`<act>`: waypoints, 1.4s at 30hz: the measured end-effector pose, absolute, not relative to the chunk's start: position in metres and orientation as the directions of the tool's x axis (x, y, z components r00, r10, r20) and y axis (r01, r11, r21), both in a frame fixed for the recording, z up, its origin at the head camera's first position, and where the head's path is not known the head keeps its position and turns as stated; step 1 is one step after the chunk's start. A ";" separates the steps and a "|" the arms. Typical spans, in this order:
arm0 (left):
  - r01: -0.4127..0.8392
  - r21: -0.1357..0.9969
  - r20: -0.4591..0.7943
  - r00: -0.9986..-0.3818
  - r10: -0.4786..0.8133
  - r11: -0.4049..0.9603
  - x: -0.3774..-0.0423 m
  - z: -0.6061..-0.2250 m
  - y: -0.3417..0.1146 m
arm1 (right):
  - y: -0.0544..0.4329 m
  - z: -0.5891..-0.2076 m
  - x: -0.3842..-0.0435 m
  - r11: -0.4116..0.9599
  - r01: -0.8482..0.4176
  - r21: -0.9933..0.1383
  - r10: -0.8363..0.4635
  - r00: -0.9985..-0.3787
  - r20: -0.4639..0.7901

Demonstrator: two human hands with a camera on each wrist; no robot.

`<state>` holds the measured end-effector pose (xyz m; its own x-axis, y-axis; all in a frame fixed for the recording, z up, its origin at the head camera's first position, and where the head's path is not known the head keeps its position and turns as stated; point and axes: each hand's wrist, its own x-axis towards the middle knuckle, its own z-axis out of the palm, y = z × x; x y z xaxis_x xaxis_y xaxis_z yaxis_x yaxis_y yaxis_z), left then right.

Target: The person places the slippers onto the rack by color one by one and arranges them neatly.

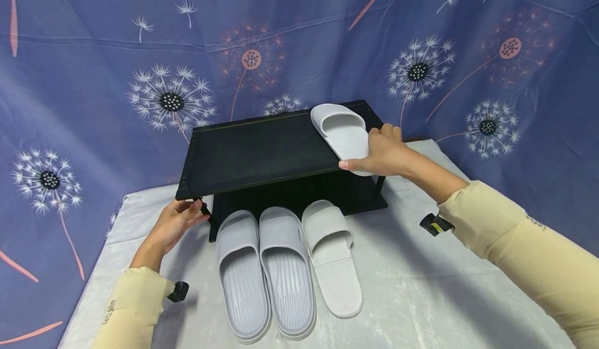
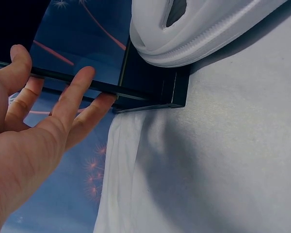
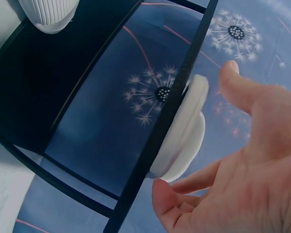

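Observation:
A low black shoe rack [image 1: 252, 149] stands in the head view. My left hand [image 1: 175, 221] is at its left front leg, with the thumb and fingers around the thin black bar in the left wrist view. A white slipper [image 1: 343, 130] lies on the rack's top right, toe toward the back, heel sticking out past the front edge. My right hand [image 1: 388, 151] is spread over that heel. In the right wrist view the thumb stands apart from the slipper and the fingertips [image 3: 165, 194] are right at its side.
A pair of grey slippers [image 1: 285, 234] and one white slipper [image 1: 329, 255] rest on the white cloth [image 1: 421, 286], toes at the lower shelf. Behind the rack hangs a blue curtain [image 1: 299, 21] with dandelion prints.

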<state>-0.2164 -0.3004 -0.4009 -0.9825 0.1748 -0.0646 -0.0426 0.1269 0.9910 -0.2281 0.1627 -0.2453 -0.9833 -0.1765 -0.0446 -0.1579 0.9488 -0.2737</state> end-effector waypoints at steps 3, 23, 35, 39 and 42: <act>-0.040 0.992 -0.060 -0.983 0.174 0.120 -0.216 -0.401 -0.300 | 0.164 -0.244 -0.222 0.942 -0.147 -0.302 -0.166 -0.985 -0.038; -0.022 0.998 -0.032 -0.981 0.191 0.052 -0.215 -0.401 -0.298 | 0.173 -0.249 -0.171 0.875 -0.127 -0.467 -0.125 -0.992 0.035; -0.045 0.997 -0.056 -0.982 0.179 0.065 -0.214 -0.401 -0.296 | 0.178 -0.261 -0.138 0.856 -0.122 -0.502 -0.125 -0.992 0.028; -0.049 0.996 -0.062 -0.982 0.179 0.073 -0.214 -0.400 -0.296 | 0.179 -0.269 -0.129 0.847 -0.106 -0.521 -0.123 -0.992 0.001; -0.047 0.996 -0.061 -0.982 0.181 0.080 -0.214 -0.400 -0.296 | 0.180 -0.275 -0.123 0.843 -0.101 -0.529 -0.118 -0.993 0.002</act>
<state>-0.2139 -0.2956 -0.3998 -0.9817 0.1806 -0.0610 -0.0470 0.0805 0.9956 -0.1235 0.1796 -0.2747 -0.9931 -0.1176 0.0023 -0.1010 0.8425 -0.5291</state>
